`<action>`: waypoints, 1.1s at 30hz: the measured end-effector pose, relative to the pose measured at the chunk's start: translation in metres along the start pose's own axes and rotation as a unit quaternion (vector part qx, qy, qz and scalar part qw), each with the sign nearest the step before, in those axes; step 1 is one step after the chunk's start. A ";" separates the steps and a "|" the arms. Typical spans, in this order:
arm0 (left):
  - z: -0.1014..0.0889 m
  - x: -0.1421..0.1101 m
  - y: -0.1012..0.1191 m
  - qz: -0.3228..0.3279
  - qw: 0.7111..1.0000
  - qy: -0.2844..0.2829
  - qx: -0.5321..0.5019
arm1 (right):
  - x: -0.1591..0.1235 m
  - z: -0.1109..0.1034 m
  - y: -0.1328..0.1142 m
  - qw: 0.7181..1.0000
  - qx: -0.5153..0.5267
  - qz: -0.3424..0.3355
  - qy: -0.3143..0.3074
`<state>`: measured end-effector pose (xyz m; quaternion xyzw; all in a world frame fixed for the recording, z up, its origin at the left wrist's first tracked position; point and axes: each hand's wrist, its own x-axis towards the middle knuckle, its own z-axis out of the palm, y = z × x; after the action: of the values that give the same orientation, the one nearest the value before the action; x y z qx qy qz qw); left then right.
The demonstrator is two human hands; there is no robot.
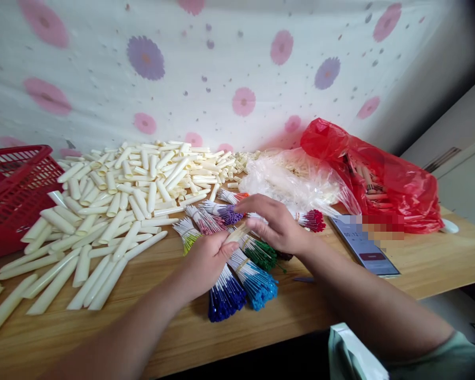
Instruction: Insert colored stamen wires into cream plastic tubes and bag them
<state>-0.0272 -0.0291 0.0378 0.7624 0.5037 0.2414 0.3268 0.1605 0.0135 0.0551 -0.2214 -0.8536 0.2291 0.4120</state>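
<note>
My left hand [208, 258] is closed around a cream plastic tube [237, 233], which sticks out toward my right hand. My right hand [275, 221] hovers over it with fingers curled, pinching at the tube's end; anything between those fingertips is too small to see. Under both hands lie bundles of thin white sticks with coloured tips: dark blue [225, 298], light blue [257, 282], green [263, 254], purple [227, 212], pink [203, 220], yellow-green [187, 235] and red [312, 219].
A big heap of cream tubes [114, 200] covers the left of the wooden table [261, 327]. A red basket [11, 192] stands far left. A clear bag [293, 179], a red bag [380, 177] and a phone [366, 245] lie to the right.
</note>
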 end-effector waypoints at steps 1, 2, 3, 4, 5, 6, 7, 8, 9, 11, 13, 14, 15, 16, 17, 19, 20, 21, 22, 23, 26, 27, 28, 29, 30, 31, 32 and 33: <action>-0.002 0.000 -0.001 -0.003 0.999 -0.019 -0.039 | -0.003 -0.006 -0.002 0.997 -0.054 -0.030 -0.039; -0.004 0.000 -0.002 -0.001 0.997 -0.043 -0.071 | -0.006 -0.010 -0.004 0.992 -0.089 -0.050 -0.070; -0.005 0.000 -0.002 0.005 0.994 -0.065 -0.088 | -0.008 -0.013 -0.006 0.988 -0.108 -0.056 -0.091; -0.005 -0.001 -0.002 0.013 0.993 -0.077 -0.086 | -0.009 -0.014 -0.009 0.987 -0.117 -0.049 -0.103; -0.005 -0.003 -0.001 0.019 0.995 -0.075 -0.060 | -0.010 -0.014 -0.011 0.986 -0.119 -0.036 -0.111; -0.004 -0.004 -0.001 0.025 0.998 -0.059 -0.012 | -0.009 -0.013 -0.013 0.986 -0.116 -0.014 -0.121; -0.002 -0.006 0.000 0.029 0.998 -0.035 0.050 | -0.008 -0.011 -0.014 0.985 -0.110 0.020 -0.132; -0.001 -0.008 0.001 0.035 0.992 -0.012 0.117 | -0.007 -0.009 -0.015 0.983 -0.104 0.065 -0.137; 0.001 -0.009 0.002 0.041 0.983 0.007 0.176 | -0.006 -0.008 -0.016 0.979 -0.098 0.110 -0.142; 0.002 -0.011 0.002 0.047 0.969 0.027 0.240 | -0.005 -0.008 -0.018 0.973 -0.078 0.160 -0.144; 0.000 -0.011 0.002 0.051 0.974 0.025 0.219 | -0.005 -0.011 -0.021 0.979 -0.057 0.128 -0.149; -0.002 -0.011 0.002 0.056 0.980 0.013 0.190 | -0.005 -0.013 -0.023 0.983 -0.053 0.093 -0.152; -0.003 -0.011 0.002 0.062 0.985 -0.002 0.162 | -0.006 -0.014 -0.025 0.985 -0.055 0.067 -0.152; -0.004 -0.011 0.002 0.070 0.987 -0.015 0.145 | -0.007 -0.014 -0.027 0.985 -0.064 0.058 -0.149; -0.005 -0.011 0.002 0.078 0.986 -0.020 0.145 | -0.008 -0.014 -0.029 0.984 -0.076 0.068 -0.145; -0.004 -0.012 0.003 0.081 0.978 -0.003 0.194 | -0.009 -0.011 -0.031 0.978 -0.083 0.128 -0.140; -0.002 -0.013 0.004 0.080 0.971 0.012 0.227 | -0.010 -0.009 -0.032 0.973 -0.076 0.166 -0.143; -0.001 -0.014 0.004 0.078 0.964 0.025 0.255 | -0.011 -0.008 -0.033 0.967 -0.072 0.195 -0.148; -0.001 -0.015 0.005 0.077 0.959 0.032 0.270 | -0.012 -0.007 -0.034 0.963 -0.078 0.208 -0.151; -0.001 -0.015 0.006 0.076 0.960 0.031 0.267 | -0.013 -0.008 -0.035 0.964 -0.098 0.195 -0.149; -0.004 -0.015 0.008 0.083 0.986 -0.011 0.141 | -0.014 -0.012 -0.037 0.964 -0.225 0.018 -0.141; -0.006 -0.014 0.008 0.084 0.993 -0.033 0.075 | -0.013 -0.014 -0.037 0.950 -0.274 -0.047 -0.145; -0.007 -0.012 0.009 0.081 0.995 -0.054 0.012 | -0.011 -0.015 -0.036 0.931 -0.319 -0.093 -0.151; -0.008 -0.011 0.009 0.074 0.994 -0.071 -0.036 | -0.008 -0.014 -0.036 0.912 -0.359 -0.116 -0.163; -0.007 -0.010 0.009 0.065 0.993 -0.079 -0.060 | -0.004 -0.012 -0.035 0.894 -0.395 -0.118 -0.175; -0.006 -0.009 0.008 0.056 0.994 -0.076 -0.059 | 0.001 -0.009 -0.033 0.879 -0.425 -0.108 -0.188; -0.005 -0.007 0.008 0.048 0.997 -0.058 -0.032 | 0.008 -0.005 -0.032 0.866 -0.448 -0.088 -0.202; -0.003 -0.007 0.008 0.039 0.999 -0.031 0.015 | 0.015 -0.001 -0.031 0.857 -0.463 -0.059 -0.218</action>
<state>-0.0272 -0.0364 0.0453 0.7936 0.4663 0.2228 0.3212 0.1472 -0.0024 0.0819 -0.2803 -0.9406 -0.1753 0.0777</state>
